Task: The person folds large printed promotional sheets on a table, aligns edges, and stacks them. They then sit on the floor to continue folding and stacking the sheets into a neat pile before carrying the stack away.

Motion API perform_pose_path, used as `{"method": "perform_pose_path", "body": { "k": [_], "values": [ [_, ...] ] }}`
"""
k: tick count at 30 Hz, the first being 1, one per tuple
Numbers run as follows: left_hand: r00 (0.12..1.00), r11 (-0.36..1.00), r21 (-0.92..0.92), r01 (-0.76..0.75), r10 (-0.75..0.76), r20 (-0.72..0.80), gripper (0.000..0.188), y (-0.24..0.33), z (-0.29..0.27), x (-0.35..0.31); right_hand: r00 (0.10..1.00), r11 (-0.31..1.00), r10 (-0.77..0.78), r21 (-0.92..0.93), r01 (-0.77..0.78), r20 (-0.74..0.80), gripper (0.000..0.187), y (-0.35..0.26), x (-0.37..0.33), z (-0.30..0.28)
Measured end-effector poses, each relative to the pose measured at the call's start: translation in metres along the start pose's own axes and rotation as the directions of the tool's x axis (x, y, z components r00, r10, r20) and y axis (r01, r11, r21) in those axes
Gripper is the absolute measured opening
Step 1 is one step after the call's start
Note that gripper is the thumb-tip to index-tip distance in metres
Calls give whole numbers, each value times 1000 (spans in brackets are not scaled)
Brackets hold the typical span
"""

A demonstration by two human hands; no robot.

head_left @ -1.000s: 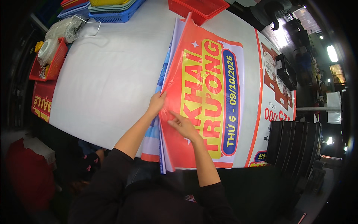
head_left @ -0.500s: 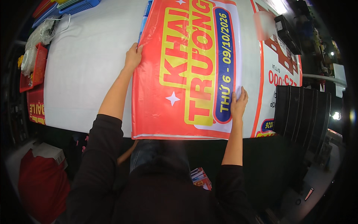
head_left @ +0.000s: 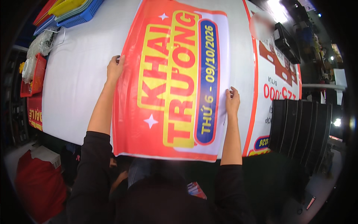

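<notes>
A red, glossy printed banner with large yellow-backed lettering, a blue rounded strip and white stars lies before me on the white table covering. Its near end reaches the table's front edge, slightly rippled. My left hand is at the banner's left edge, fingers bent and closed on that edge. On the opposite side my right hand has its thumb and curled fingers at the pale right border. The undersides of both hands are hidden.
Stacked plastic baskets and a red basket line the left side. At the right lie another printed sheet, a black box and a row of black panels. Below left is a red bundle.
The banner has shifted left across the table, and both hands have moved left with it. My right fingers are more curled than before. The whole view has also shifted somewhat.
</notes>
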State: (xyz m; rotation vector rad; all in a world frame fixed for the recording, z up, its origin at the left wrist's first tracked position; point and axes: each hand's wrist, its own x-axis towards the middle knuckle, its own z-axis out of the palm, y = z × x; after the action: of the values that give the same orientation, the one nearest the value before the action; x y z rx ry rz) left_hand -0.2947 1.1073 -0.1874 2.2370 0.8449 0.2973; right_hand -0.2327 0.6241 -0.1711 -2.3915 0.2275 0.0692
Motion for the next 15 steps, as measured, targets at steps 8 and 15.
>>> {"method": "perform_pose_path", "body": {
  "k": [8,15],
  "values": [
    [1000,962,272,-20,13,28,58,34,21,9,977,998,14,-61,-1,214,77,-20,108,22],
    [857,635,-600,486,-214,468,35,27,-45,15,864,628,74,650,-428,498,46,-25,66,-43]
  ]
}}
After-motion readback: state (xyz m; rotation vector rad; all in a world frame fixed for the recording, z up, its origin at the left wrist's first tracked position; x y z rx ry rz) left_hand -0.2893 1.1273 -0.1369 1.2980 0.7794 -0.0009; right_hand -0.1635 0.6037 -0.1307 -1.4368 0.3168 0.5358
